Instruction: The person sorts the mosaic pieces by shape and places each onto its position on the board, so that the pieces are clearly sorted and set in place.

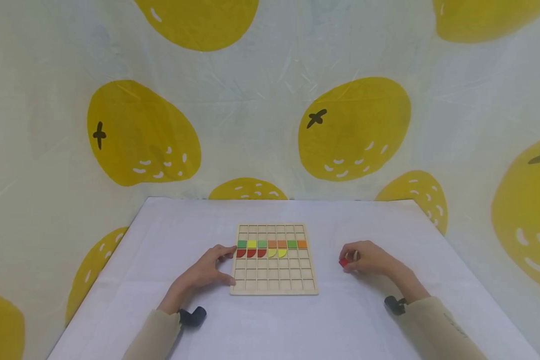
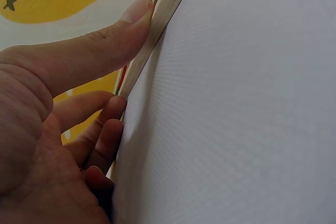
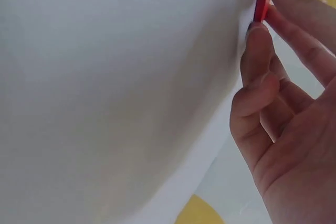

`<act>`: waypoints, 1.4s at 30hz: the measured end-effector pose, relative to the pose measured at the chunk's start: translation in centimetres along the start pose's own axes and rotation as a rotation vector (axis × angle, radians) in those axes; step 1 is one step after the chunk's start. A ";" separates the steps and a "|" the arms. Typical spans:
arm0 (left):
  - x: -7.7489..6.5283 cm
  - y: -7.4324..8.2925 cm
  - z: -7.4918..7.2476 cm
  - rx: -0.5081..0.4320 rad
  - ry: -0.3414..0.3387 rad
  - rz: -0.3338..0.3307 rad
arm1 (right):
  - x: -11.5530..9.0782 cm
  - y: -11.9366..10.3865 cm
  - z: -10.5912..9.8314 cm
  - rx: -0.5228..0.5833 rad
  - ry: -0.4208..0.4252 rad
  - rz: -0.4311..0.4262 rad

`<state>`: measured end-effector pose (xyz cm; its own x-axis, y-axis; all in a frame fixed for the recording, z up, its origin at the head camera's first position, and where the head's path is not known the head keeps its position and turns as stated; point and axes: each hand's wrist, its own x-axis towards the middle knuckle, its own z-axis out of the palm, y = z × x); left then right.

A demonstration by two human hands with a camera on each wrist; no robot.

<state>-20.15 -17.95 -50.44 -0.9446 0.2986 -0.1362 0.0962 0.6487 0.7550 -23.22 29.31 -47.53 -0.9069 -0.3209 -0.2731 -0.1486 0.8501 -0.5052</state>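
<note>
A square wooden grid board (image 1: 274, 274) lies on the table. One of its rows holds square tiles in green, yellow and orange (image 1: 302, 244); the row below starts with red quarter-round tiles (image 1: 251, 253) and yellow ones (image 1: 282, 253). My left hand (image 1: 207, 266) rests against the board's left edge, thumb near the front corner and fingers farther back; the left wrist view shows the thumb (image 2: 110, 45) on the rim. Right of the board, my right hand (image 1: 369, 260) pinches a small red tile (image 3: 261, 2) between thumb and fingers, low over the table.
A white cloth covers the table (image 1: 342, 315). Behind it hangs a pale curtain (image 1: 252, 115) printed with large yellow fruits. Each wrist carries a small black camera, one at the left sleeve (image 1: 193, 316) and one at the right (image 1: 394, 305).
</note>
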 end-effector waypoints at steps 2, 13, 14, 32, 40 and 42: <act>0.0 0.0 0.0 0.003 0.000 0.003 | 0.0 0.1 0.0 0.000 0.003 -0.005; 0.1 -0.2 0.1 0.016 0.002 0.006 | -0.2 0.3 0.4 0.021 0.028 -0.009; 0.1 -0.3 0.1 0.019 0.001 0.007 | -0.2 0.3 0.4 0.020 0.030 -0.009; 0.2 -0.3 0.1 0.021 0.002 0.000 | -0.4 -0.4 -0.1 0.004 0.012 -0.037; 0.2 -0.2 0.0 0.029 0.001 0.006 | 0.0 -0.7 -0.5 -0.007 0.017 -0.072; 0.2 -0.2 0.0 0.029 0.002 0.004 | 0.0 -0.9 -0.6 -0.011 0.021 -0.078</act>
<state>-20.29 -17.97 -50.61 -0.9449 0.2999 -0.1316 0.1092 0.6674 0.7366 -23.34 28.84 -46.59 -0.9005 -0.3774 -0.2162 -0.2230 0.8275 -0.5153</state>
